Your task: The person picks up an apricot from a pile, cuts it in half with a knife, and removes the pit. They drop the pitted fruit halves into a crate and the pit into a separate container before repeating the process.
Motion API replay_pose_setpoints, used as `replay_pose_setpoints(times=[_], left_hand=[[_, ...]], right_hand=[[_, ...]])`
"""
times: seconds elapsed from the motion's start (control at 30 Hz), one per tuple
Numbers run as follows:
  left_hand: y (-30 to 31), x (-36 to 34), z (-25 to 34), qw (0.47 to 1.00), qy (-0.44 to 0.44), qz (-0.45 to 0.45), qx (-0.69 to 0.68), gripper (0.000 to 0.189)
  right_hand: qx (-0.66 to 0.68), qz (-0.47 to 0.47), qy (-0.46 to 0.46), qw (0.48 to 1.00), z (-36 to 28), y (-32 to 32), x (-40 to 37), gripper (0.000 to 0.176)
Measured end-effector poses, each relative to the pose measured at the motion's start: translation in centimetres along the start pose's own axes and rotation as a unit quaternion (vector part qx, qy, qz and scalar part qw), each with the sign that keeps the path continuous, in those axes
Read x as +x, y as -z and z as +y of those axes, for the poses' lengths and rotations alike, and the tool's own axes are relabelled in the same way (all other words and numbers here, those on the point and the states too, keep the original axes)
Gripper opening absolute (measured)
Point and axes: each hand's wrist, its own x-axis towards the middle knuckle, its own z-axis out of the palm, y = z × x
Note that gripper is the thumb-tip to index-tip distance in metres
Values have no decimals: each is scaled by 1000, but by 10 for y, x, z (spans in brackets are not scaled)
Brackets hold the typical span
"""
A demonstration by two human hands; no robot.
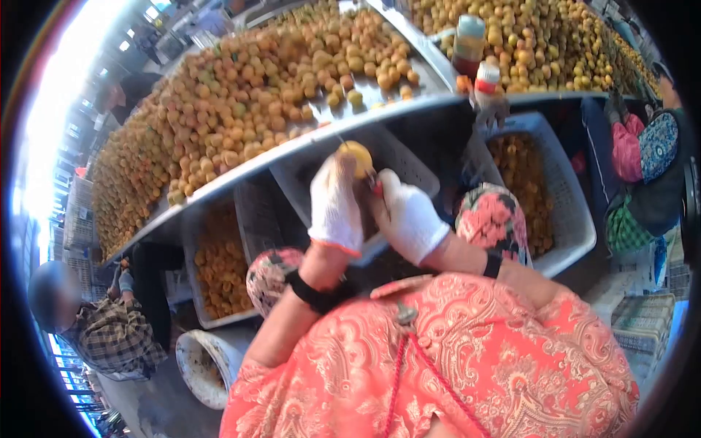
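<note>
My left hand (334, 201), in a white knitted glove, is closed around a round yellow-orange fruit (355, 155) just below the table's edge. In the same kind of glove, my right hand (410, 217) grips a small tool with a red handle (375, 184), right up against the fruit. The tool's working end is hidden between fruit and fingers. Both hands are close together over a grey plastic crate (409, 164) that stands between my knees.
Heaps of similar fruit (241, 102) cover the metal table (372, 109) ahead. Crates of orange pieces stand left (219, 266) and right (529, 190). Jars (468, 45) sit near the divider. A white bucket (208, 369) is at lower left; people sit on both sides.
</note>
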Motion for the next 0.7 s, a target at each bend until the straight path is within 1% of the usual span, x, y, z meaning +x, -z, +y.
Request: replay_pose_setpoints(times=[0.03, 0.07, 0.13, 0.2, 0.27, 0.3, 0.33, 0.37, 0.4, 0.47, 0.5, 0.53, 0.57, 0.6, 0.63, 0.67, 0.7], left_hand=[[-3, 4, -8, 997, 29, 64, -29, 26], [-5, 10, -13, 989, 55, 120, -61, 30], [-4, 14, -15, 983, 75, 137, -93, 31], [3, 19, -13, 983, 73, 149, -74, 30], [12, 20, -12, 992, 18, 121, -23, 34], [16, 19, -4, 991, 37, 122, -35, 38], [17, 15, -1, 986, 28, 162, -12, 37], [13, 8, 5, 989, 42, 138, 8, 38], [9, 4, 8, 991, 58, 114, 29, 39], [2, -6, 7, 992, 65, 70, 81, 35], [-11, -20, 0, 968, 3, -27, 248, 30], [-9, -20, -7, 938, -52, -47, 340, 29], [-14, -27, -4, 930, -92, -52, 352, 33], [-18, -33, -1, 920, -130, -56, 366, 38], [-15, -33, -5, 890, -232, -62, 387, 42], [-13, -28, -9, 850, -330, -74, 404, 45], [-11, -27, -13, 859, -340, -84, 374, 44]], right_hand=[[-32, 17, 12, 999, 9, -6, -2, 21], [-49, 21, 16, 998, 13, -8, -1, 18], [-73, 5, 2, 997, 24, -16, 1, 17], [-48, -38, -7, 998, 23, -11, 6, 17], [-37, -85, -22, 995, 14, 5, 8, 17], [9, -36, -9, 999, 12, 10, 7, 15], [55, 10, 0, 998, 9, 13, 4, 13], [89, 52, 9, 995, -2, 24, 6, 11], [124, 69, 14, 990, -8, 31, 10, 10], [135, 114, 48, 983, -21, 36, 13, 15], [193, 137, 53, 970, -15, 32, 19, 15], [259, 148, 59, 953, -9, 25, 24, 14], [220, 137, 35, 965, -15, 31, 23, 15], [250, 113, -24, 961, -8, 25, 23, 16], [290, 88, -69, 950, -8, 23, 21, 16], [325, 67, -116, 936, -16, 26, 20, 17], [334, 55, -123, 933, -21, 29, 20, 18]])
